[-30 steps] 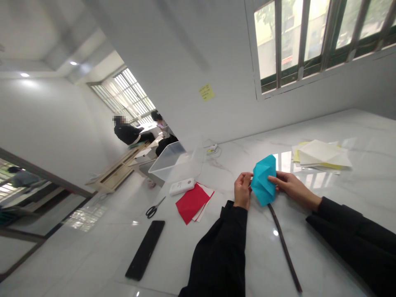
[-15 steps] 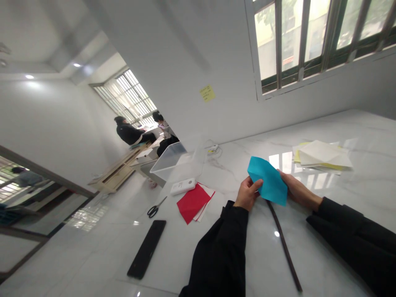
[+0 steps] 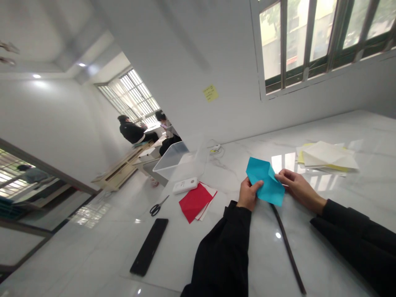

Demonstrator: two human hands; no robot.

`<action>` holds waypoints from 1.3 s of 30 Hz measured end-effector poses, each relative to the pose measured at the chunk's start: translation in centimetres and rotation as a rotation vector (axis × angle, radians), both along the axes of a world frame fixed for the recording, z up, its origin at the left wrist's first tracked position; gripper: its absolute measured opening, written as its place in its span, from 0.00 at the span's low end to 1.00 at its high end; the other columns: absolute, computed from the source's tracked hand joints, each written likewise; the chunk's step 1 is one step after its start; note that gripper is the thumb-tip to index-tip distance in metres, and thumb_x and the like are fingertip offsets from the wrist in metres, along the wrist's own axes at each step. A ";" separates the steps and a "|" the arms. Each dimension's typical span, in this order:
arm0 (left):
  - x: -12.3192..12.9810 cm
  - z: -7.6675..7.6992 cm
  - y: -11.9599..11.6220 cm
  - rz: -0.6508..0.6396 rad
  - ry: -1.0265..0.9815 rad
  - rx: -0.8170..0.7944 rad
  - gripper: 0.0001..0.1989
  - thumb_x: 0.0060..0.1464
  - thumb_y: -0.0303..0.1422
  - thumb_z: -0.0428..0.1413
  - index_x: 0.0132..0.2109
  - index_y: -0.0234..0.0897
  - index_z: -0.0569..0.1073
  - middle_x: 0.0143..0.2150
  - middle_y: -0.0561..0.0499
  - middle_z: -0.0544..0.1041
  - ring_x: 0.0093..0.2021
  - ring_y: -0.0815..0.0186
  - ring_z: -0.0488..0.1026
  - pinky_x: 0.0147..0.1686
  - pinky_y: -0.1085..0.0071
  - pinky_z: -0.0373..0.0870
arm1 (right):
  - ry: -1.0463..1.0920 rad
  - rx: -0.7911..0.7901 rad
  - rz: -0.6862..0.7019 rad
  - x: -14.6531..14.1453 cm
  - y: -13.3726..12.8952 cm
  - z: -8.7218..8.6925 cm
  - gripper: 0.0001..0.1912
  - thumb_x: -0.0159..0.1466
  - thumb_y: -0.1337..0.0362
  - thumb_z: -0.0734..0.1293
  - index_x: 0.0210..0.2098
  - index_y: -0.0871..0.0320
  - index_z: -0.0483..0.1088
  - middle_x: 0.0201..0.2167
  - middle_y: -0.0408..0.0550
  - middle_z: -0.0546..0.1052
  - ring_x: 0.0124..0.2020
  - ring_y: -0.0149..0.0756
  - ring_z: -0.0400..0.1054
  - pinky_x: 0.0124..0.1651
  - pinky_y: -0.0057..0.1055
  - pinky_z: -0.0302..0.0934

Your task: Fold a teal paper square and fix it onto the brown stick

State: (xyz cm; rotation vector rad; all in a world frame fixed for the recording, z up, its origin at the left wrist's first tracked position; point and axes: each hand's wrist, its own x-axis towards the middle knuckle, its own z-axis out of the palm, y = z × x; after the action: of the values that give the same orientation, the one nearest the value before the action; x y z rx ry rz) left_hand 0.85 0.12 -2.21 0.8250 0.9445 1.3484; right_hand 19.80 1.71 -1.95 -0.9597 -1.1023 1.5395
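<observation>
- My left hand [image 3: 248,194] is clamped on the blue paper [image 3: 264,185], thumb pressed across its front face, the other fingers largely hidden behind it.
- My right hand [image 3: 295,184] has thumb and fingertips drawn together on the paper's right edge, where a crease stands raised.
- The blue paper is located between my two hands, held above the white table [image 3: 262,255], tilted, with fold lines visible.
- A dark stick [image 3: 288,249] lies below my hands, running from under the paper's lower edge towards me; whether the two touch, I cannot tell.
- To the left of my left hand: a red sheet [image 3: 194,202], partly covering white sheets [image 3: 204,212].
- Just beyond the red sheet, a white device [image 3: 185,186], lying flat.
- Farther left of my left hand: scissors [image 3: 155,209] with dark handles, nearer me a black slab [image 3: 149,247].
- Beyond the device, well apart from my left hand, a clear plastic bin [image 3: 167,164].
- Beyond and to the right of my right hand, a loose stack of white and yellow paper [image 3: 329,156].
</observation>
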 end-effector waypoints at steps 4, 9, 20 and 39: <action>0.0 -0.5 0.1 0.018 0.049 0.013 0.31 0.36 0.42 0.77 0.47 0.32 0.80 0.46 0.41 0.84 0.44 0.56 0.80 0.51 0.59 0.74 | 0.092 -0.037 -0.021 0.0 0.0 -0.1 0.26 0.60 0.36 0.73 0.39 0.53 0.74 0.40 0.49 0.80 0.40 0.43 0.76 0.40 0.36 0.73; 0.1 -0.4 -0.2 -0.011 0.183 0.034 0.31 0.37 0.42 0.76 0.48 0.32 0.79 0.44 0.42 0.84 0.42 0.58 0.78 0.47 0.62 0.74 | 0.026 -0.027 0.099 0.2 -0.2 0.2 0.26 0.59 0.39 0.76 0.43 0.53 0.77 0.41 0.49 0.83 0.41 0.45 0.78 0.40 0.35 0.74; 0.0 -0.2 -0.4 -0.048 0.213 0.052 0.34 0.38 0.45 0.76 0.51 0.32 0.80 0.45 0.43 0.84 0.42 0.57 0.79 0.46 0.63 0.75 | -0.195 0.082 0.118 0.0 -0.9 1.8 0.29 0.56 0.40 0.78 0.45 0.57 0.81 0.45 0.55 0.85 0.44 0.55 0.80 0.48 0.48 0.75; -0.1 0.3 0.0 -0.074 0.074 0.040 0.31 0.45 0.47 0.74 0.51 0.32 0.81 0.50 0.40 0.84 0.46 0.56 0.81 0.51 0.60 0.75 | -0.232 0.177 0.147 0.1 0.3 0.0 0.29 0.61 0.39 0.74 0.42 0.60 0.80 0.39 0.53 0.85 0.40 0.51 0.79 0.44 0.42 0.74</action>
State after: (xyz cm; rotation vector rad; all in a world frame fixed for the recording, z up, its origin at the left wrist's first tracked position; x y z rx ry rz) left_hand 0.75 0.10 -1.89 0.9369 0.9380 1.2835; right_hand 19.93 1.98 -1.97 -0.9696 -1.4763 1.4434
